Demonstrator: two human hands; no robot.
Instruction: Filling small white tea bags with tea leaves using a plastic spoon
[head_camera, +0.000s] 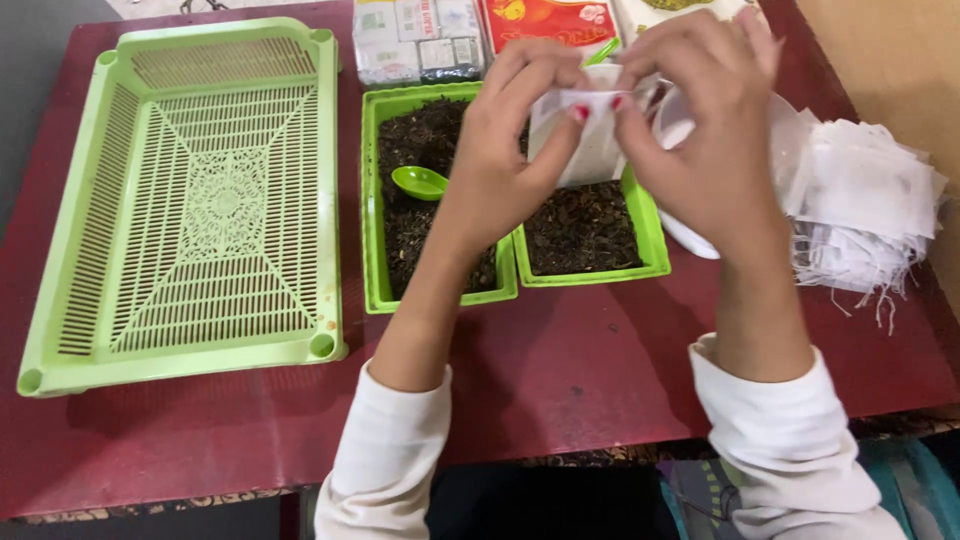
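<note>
- Fingers: left hand (500, 150) and right hand (705, 120) both pinch the top edge of one small white bag (585, 140), thumbs and forefingers meeting on it from either side. Red polish on the nails at the pinch.
- White bag: held up off the table, above the far end of the two green trays, roughly centre-right of the scene. Thin, pale, near rectangular, slightly see-through; lower part hangs between the hands. Contents cannot be made out.
- Packages, far edge of table: a clear-wrapped block of small white and dark boxes (418, 40) just beyond the left green tray; to its right a flat red packet (550, 20) with yellow and white print; further right, a pale packet, mostly hidden behind the right hand.
- Left green tray (372, 200): rectangular, holds dark loose leaf; a small green spoon (420, 181) lies on the leaf.
- Right green tray (650, 240): touching the first, also filled with dark leaf, far end hidden by the hands.
- Heap of white bags (865, 200): far right of table, loose strings trailing off its near side.
- White bowl (785, 140): partly seen behind the right hand.
- Large green slotted basket tray (190, 200): left side of the table, well apart from the hands.
- Table (560, 360): dark red top. White sleeves on both forearms.
</note>
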